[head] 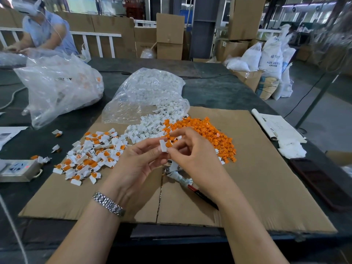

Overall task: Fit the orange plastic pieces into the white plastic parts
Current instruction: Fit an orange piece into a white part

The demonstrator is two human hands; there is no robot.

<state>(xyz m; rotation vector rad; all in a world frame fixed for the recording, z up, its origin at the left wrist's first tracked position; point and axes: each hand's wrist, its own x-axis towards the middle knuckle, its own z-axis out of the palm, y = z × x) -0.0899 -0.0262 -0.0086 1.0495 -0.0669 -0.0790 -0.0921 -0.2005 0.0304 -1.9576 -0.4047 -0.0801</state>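
Observation:
My left hand (137, 161) pinches a small white plastic part (163, 145) above the cardboard sheet (266, 187). My right hand (192, 151) pinches an orange piece (168, 144) that sits against that white part. Behind my hands lie a heap of loose orange pieces (207, 136) and a heap of loose white parts (146, 128). To the left is a spread of white parts with orange pieces fitted in them (91, 155).
A clear bag of white parts (148, 92) lies behind the heaps, a bigger bag (61, 86) at the left. A red-handled tool (190, 184) lies under my right hand. A metal socket box (17, 169), papers (278, 128), and a dark phone (320, 183) flank the cardboard. Another person (43, 31) works far left.

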